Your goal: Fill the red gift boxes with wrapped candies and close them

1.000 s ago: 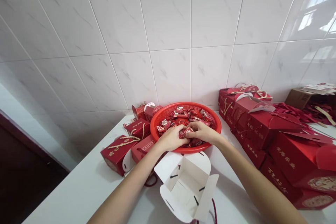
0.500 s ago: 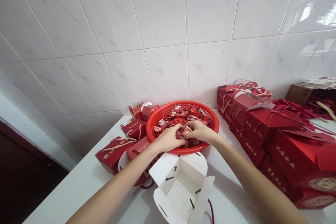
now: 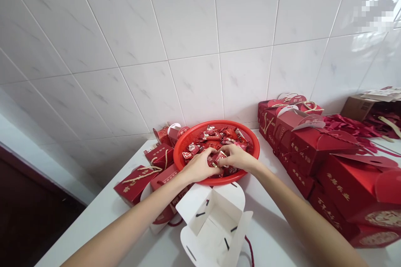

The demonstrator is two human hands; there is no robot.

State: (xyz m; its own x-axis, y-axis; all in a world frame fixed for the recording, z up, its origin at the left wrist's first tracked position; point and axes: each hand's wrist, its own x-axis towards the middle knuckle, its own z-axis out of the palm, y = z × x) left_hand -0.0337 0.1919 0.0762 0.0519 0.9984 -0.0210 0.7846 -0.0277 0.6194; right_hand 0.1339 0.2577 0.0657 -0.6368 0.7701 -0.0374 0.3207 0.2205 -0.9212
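A round red plastic basket (image 3: 178, 150) holds many wrapped candies (image 3: 230, 134) in red and gold. Over its near side, my left hand (image 3: 202, 164) curls its fingers round some red-wrapped candies. My right hand (image 3: 235, 157) faces it, with thumb and fingers closed on candies (image 3: 221, 156) between the two hands. Just in front of the basket lies an open box (image 3: 216, 227), white inside, with its flaps spread and a dark red cord at its right side. I see nothing inside it but black slots or cord ends.
Closed red boxes (image 3: 336, 185) are stacked along the right. More red boxes (image 3: 136, 183) stand left of the basket. Dark red ribbon (image 3: 344, 127) and a cardboard box (image 3: 357, 108) lie at the back right. A tiled wall (image 3: 194, 83) rises behind the white table (image 3: 90, 227).
The view has shifted slightly. Both hands stay over the near side of the basket, their fingers having moved only a little around the candies.
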